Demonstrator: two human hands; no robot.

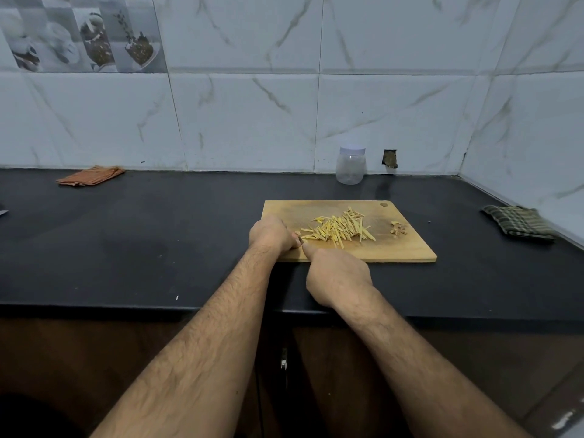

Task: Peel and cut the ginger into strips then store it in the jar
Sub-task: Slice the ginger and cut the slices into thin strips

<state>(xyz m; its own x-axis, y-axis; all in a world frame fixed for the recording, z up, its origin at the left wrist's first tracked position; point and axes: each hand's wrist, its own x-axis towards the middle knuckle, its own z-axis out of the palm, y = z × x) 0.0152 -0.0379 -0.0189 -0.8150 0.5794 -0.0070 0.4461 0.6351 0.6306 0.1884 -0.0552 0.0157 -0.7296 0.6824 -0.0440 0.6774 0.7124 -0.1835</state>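
Note:
A wooden cutting board (407, 248) lies on the black counter. A pile of pale yellow ginger strips (339, 230) sits in its middle, and a few brownish peel scraps (398, 229) lie near its right side. My left hand (271, 233) rests on the board's left part, its fingers curled down on a small ginger piece (297, 232) at the pile's left end. My right hand (338, 276) hovers over the board's near edge, curled round a handle I cannot see. Only a thin dark sliver of the knife (301, 239) shows between the two hands. A clear jar (350, 169) with a white lid stands by the wall.
An orange checked cloth (91, 176) lies at the back left of the counter (158, 232). A dark green checked cloth (518, 223) lies at the right by the side wall. The tiled wall has a broken hole (390, 158) next to the jar. Cabinet doors sit below the counter edge.

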